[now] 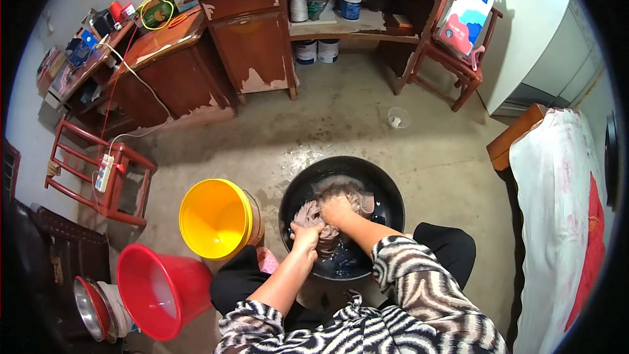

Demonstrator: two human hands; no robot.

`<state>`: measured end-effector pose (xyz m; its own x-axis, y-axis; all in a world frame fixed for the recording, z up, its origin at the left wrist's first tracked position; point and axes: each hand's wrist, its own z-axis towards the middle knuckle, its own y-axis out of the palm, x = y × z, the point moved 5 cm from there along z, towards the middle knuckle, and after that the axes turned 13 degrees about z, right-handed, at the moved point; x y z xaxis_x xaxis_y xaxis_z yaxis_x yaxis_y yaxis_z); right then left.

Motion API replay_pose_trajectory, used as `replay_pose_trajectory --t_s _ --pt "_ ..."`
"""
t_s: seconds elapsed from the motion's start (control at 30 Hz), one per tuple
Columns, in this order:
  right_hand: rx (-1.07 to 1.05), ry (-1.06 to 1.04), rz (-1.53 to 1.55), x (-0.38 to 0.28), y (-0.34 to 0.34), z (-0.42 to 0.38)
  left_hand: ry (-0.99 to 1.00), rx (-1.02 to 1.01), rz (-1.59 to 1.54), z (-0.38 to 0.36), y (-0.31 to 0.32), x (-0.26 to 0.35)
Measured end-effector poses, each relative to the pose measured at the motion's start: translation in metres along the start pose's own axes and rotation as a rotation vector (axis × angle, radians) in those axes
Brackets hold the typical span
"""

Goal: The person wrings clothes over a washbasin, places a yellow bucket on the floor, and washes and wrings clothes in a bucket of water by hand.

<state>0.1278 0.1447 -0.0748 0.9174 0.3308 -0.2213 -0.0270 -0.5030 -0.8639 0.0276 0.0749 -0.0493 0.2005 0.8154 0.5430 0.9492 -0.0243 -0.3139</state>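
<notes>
A black basin of water stands on the floor between the person's knees. In it lies a bunched, wet greyish-brown cloth, partly under the water. My left hand is closed on the cloth at the left side of the basin. Just to the right, my right hand presses into the same cloth with its fingers curled down, the tips hidden in fabric and water.
Left of the basin are a yellow bucket and a red bucket. A small clear cup sits on the floor ahead. Behind are a wooden desk and chair; a bed is at right.
</notes>
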Motion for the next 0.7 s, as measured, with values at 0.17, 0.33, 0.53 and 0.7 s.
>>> replay_pose_trajectory --t_s 0.17,0.33,0.53,0.7 --pt "-0.039 0.039 0.346 0.011 0.002 0.019 0.156 0.105 0.067 0.006 -0.007 0.011" --pt "0.754 0.072 0.555 0.045 -0.040 -0.013 0.212 0.083 0.018 0.001 -0.006 0.016" --pt "0.398 -0.044 1.822 0.033 -0.063 -0.063 0.009 -0.467 -0.798 0.026 0.017 0.019" --pt "0.385 -0.314 1.785 -0.032 -0.077 -0.101 0.219 -0.728 -0.786 -0.020 0.013 0.047"
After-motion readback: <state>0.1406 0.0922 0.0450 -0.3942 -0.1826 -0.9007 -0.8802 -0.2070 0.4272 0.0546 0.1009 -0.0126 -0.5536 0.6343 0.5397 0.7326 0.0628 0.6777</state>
